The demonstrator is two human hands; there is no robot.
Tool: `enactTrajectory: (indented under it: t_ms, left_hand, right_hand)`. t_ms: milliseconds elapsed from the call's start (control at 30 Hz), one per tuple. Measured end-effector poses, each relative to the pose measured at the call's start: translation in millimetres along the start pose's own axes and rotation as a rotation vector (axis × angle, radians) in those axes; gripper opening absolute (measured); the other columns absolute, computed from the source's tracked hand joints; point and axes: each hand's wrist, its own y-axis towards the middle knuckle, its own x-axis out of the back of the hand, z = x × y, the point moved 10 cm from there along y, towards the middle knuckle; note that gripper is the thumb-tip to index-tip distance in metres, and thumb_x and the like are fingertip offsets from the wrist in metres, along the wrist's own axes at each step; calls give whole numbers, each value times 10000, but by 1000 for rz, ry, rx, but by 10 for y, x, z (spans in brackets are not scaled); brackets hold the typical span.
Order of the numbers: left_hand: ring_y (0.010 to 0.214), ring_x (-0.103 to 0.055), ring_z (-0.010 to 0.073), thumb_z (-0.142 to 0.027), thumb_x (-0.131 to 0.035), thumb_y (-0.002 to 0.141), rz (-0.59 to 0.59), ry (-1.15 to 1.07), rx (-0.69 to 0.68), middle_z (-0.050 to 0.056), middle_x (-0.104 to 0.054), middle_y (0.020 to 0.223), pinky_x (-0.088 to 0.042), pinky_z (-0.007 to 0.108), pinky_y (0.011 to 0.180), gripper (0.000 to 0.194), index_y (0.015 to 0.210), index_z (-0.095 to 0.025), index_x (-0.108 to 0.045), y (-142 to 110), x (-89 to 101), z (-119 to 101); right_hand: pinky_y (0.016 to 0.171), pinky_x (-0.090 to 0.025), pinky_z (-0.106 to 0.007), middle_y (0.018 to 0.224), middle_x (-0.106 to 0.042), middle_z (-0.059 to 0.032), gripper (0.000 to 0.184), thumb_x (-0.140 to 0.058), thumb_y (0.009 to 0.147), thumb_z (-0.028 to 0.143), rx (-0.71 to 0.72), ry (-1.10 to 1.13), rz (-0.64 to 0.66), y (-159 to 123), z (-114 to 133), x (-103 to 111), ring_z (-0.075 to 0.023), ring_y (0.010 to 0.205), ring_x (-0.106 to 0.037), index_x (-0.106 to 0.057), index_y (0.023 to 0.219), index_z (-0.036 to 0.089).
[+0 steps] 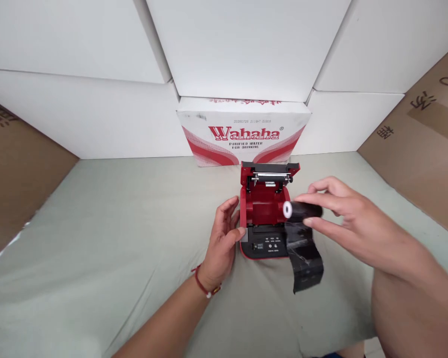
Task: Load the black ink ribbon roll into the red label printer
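Note:
A small red and black printer (pixel 265 214) stands on the cloth with its lid (pixel 271 174) raised, baring a red inner bay. Along its left side rests my left hand (pixel 226 231), fingers against the outer wall and thumb on the front left corner. My right hand (pixel 332 204) pinches a roll of black ribbon (pixel 306 210) between thumb and fingers, just right of the bay. The roll's white core end faces left. A loose black strip (pixel 306 266) hangs from it past the printer's front right edge.
Behind the printer stands a white and red Wahaha water carton (pixel 246 134). White boxes (pixel 242 44) form a wall at the back. Brown cardboard boxes stand at the left (pixel 18 164) and right (pixel 425 129). Green-grey cloth (pixel 115 238) covers the surface.

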Motion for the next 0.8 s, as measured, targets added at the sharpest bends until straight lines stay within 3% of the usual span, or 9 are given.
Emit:
enactTrajectory:
  t_ms: [100,167,200,233,300,400,600,800]
  left_hand:
    - [1613,-543,319,-363,-664,1086,-128,428,-412,110,-596,1651,-453,585,1361,479,1563,-333,-625,-233,24,-453]
    - [1613,-543,337,-314,-694,1046,-72,736,-785,145,-637,1597,-442,577,1371,552,1591,-265,-626,-528,-253,-785]
    - [1586,-576,327,-267,-675,1034,-28,845,-940,146,-680,1537,-445,549,1372,500,1533,-230,-676,-679,-410,-882]
    - [1549,-613,300,-206,-634,1023,23,950,-1029,135,-729,1456,-422,519,1390,446,1461,-205,-720,-782,-556,-917]
    - [1437,-694,245,-144,-582,994,127,1052,-1071,102,-821,1276,-400,445,1393,409,1358,-176,-766,-870,-767,-911]
    - [1288,-765,215,-116,-620,979,194,1123,-1026,71,-885,1192,-450,376,1288,378,1318,-162,-781,-872,-915,-858]
    - [1098,-774,219,-107,-669,970,137,1193,-1039,64,-903,1121,-483,384,1090,348,1288,-177,-792,-876,-884,-878]
    - [1017,-725,224,-75,-718,947,93,1202,-1062,66,-844,1050,-478,385,1014,327,1235,-198,-813,-887,-868,-917]
  right_hand:
    - [1007,-663,-442,1352,-731,-102,414,-656,1052,217,-46,-102,85,293,102,-389,-258,1106,-785,-827,1424,284]
    - [1027,-663,-465,1419,-739,-103,442,-664,1051,183,-123,-209,126,416,103,-580,-294,1173,-794,-816,1453,283]
    - [1028,-663,-471,1461,-739,-99,455,-668,1057,184,-162,-261,135,456,97,-636,-313,1211,-794,-808,1474,299]
    - [1023,-663,-472,1499,-739,-90,468,-666,1067,189,-195,-305,141,484,92,-671,-327,1239,-794,-798,1496,322]
    - [997,-664,-471,1530,-748,-72,481,-656,1090,213,-238,-369,137,516,89,-689,-338,1240,-803,-778,1530,362]
    - [935,-658,-452,1509,-781,-47,457,-650,1103,238,-250,-414,104,524,95,-659,-326,1182,-823,-787,1516,379]
    - [819,-624,-384,1453,-836,-17,438,-586,1117,217,-170,-427,7,456,161,-624,-275,1124,-842,-805,1473,350]
    - [765,-611,-354,1456,-841,-14,407,-578,1101,201,-72,-438,33,457,263,-708,-255,1116,-844,-836,1385,335]
